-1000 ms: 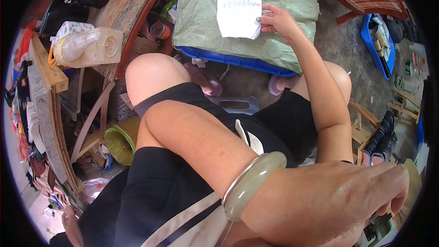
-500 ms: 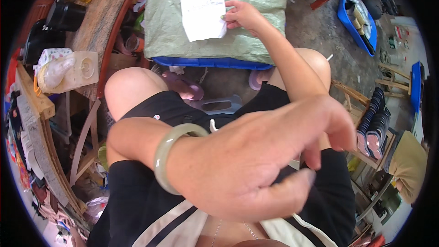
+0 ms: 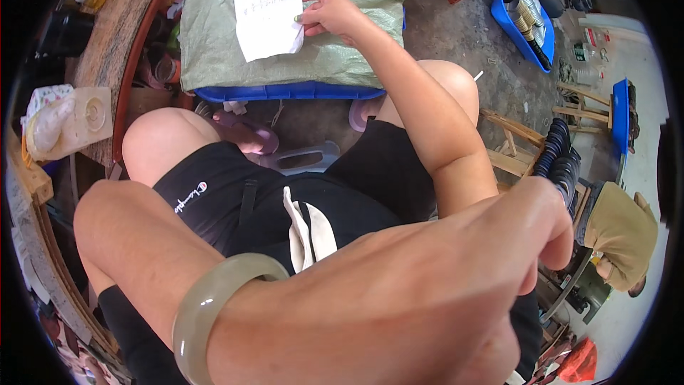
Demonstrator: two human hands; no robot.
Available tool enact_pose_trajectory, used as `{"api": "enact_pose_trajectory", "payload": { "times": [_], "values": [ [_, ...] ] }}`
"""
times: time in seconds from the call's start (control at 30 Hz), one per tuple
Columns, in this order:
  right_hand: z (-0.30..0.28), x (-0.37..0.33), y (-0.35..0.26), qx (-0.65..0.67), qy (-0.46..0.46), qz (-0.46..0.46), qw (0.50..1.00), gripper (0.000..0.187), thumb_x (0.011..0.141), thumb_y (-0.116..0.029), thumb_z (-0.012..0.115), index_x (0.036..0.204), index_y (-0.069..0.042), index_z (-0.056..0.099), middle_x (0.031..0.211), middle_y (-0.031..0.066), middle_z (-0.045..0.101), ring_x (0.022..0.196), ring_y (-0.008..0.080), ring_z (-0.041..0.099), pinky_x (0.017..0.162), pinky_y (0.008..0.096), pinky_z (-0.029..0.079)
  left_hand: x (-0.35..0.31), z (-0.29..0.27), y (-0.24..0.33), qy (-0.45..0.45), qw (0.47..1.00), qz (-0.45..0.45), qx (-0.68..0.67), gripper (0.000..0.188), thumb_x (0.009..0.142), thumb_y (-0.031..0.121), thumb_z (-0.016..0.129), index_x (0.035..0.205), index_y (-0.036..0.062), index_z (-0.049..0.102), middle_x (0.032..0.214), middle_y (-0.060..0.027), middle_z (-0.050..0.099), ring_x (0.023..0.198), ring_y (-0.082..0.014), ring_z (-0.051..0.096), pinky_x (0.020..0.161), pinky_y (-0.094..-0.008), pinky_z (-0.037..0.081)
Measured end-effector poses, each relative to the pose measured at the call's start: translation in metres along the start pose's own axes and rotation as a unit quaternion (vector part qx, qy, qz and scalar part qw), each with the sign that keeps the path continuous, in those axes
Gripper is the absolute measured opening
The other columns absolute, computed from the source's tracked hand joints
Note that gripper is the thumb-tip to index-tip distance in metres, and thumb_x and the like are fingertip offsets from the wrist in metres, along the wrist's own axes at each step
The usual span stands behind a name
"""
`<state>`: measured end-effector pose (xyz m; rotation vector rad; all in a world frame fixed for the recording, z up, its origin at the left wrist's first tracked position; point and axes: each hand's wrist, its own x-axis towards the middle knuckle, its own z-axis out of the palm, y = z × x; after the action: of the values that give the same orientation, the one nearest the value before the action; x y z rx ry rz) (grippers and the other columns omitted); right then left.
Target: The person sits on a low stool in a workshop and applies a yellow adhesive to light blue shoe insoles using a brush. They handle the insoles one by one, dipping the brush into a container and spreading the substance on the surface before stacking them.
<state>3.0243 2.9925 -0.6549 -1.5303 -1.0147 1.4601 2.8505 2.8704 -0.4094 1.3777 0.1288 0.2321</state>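
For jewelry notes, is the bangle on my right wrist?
No, the pale green bangle circles the wrist of the left hand; the right hand wears none.

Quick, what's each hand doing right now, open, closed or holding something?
Left hand: fingers partly curled, close to the camera; whether it holds anything cannot be told.
Right hand: at the white paper's right edge; pinching or just touching, unclear.

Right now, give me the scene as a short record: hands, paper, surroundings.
Right hand: at the right edge of the white paper
Left hand: raised in the foreground, curled; any grip hidden
Wrist wear: pale bangle on the left wrist
Paper: lying on green sheeting
Under sheeting: blue rim
Floor, right: blue tub with items inside
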Motion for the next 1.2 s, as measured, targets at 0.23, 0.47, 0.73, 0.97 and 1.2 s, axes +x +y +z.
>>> {"api": "enact_pose_trajectory", "payload": {
  "times": [0.23,0.47,0.73,0.97,1.2],
  "values": [
    [0.004,0.000,-0.002,-0.013,-0.002,0.013,1.000,0.050,0.080,-0.001,0.066,0.126,0.006,0.048,0.098,0.0142,0.064,0.080,0.0187,0.064,0.069,0.0272,0.056,0.010,0.018,-0.021,-0.032,0.989,0.098,0.109,0.033,0.076,0.002,0.051,0.109,-0.0017,0.049,0.100,-0.0103,0.059,0.079,-0.0121,0.059,0.066,-0.0234,0.046],
    [-0.001,-0.004,0.001,-0.025,-0.007,0.014,1.000,0.046,0.084,-0.006,0.063,0.127,0.002,0.049,0.102,0.0096,0.063,0.086,0.0127,0.063,0.073,0.0224,0.054,0.017,0.019,-0.027,-0.053,0.974,0.152,0.161,0.030,0.076,0.004,0.052,0.106,0.0000,0.050,0.099,-0.0093,0.059,0.078,-0.0127,0.058,0.064,-0.0238,0.046],
    [-0.002,0.000,0.003,-0.031,-0.013,0.003,0.999,0.048,0.085,-0.008,0.064,0.129,0.003,0.047,0.101,0.0099,0.063,0.084,0.0115,0.062,0.074,0.0222,0.053,0.001,0.011,-0.033,-0.049,0.954,0.192,0.226,0.027,0.075,0.006,0.054,0.101,0.0021,0.052,0.098,-0.0082,0.059,0.078,-0.0134,0.058,0.063,-0.0243,0.046],
    [0.000,0.000,0.004,-0.032,-0.012,0.009,0.999,0.049,0.085,-0.009,0.065,0.129,0.003,0.047,0.099,0.0088,0.064,0.082,0.0110,0.062,0.074,0.0221,0.053,-0.034,-0.007,-0.025,-0.019,0.916,0.230,0.327,0.024,0.075,0.009,0.055,0.098,0.0039,0.054,0.097,-0.0072,0.058,0.078,-0.0140,0.058,0.062,-0.0247,0.045],
    [-0.001,0.000,0.004,-0.035,-0.006,0.015,0.999,0.045,0.086,-0.007,0.063,0.127,0.004,0.048,0.100,0.0097,0.063,0.084,0.0120,0.062,0.074,0.0228,0.054,-0.070,-0.017,-0.018,0.028,0.875,0.260,0.408,0.021,0.074,0.011,0.056,0.094,0.0056,0.055,0.095,-0.0062,0.058,0.078,-0.0146,0.057,0.060,-0.0250,0.045]
  ]
}}
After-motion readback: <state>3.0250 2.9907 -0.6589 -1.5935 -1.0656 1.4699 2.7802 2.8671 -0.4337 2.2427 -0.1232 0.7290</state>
